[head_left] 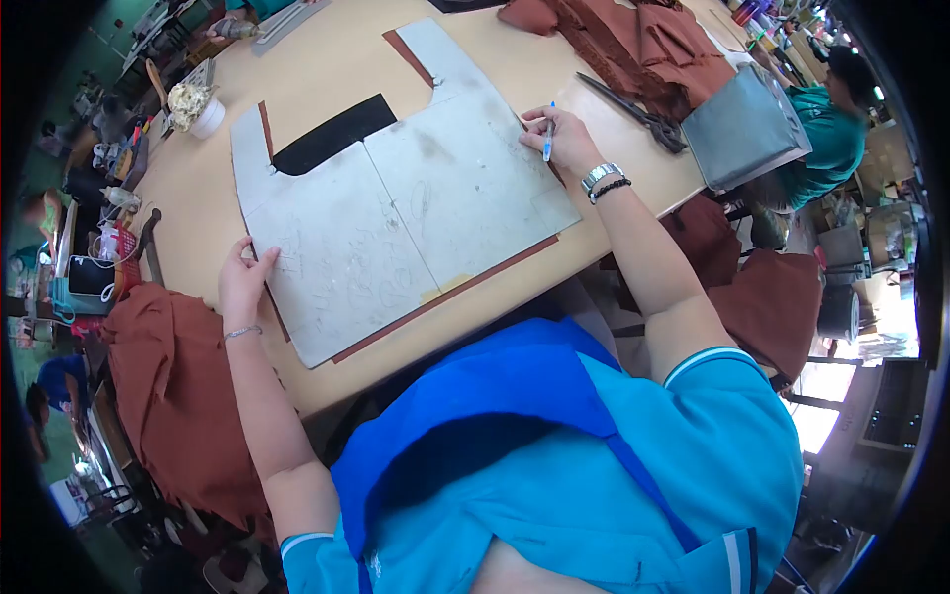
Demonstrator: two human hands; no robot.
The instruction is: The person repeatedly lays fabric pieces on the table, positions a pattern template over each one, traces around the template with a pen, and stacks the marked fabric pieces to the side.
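Observation:
A large grey-white pattern template (396,198) lies on the table over reddish-brown leather (445,294), whose edges show past its sides. Pencil-like writing and a dark centre line mark the template. My left hand (244,282) grips the template's left edge, thumb on top and the other fingers along the side. My right hand (566,139) is at the right edge, closed around a blue-and-clear pen (549,134). The tip points down past the palm. A black piece (336,136) shows in the template's neck-shaped cutout.
Scissors (643,117) lie right of my right hand, beside a grey box-like block (744,129). Brown leather (653,49) is heaped at the back, and more hangs at the left (178,396). A white pot (205,117) stands far left. A person in teal (821,148) sits at right.

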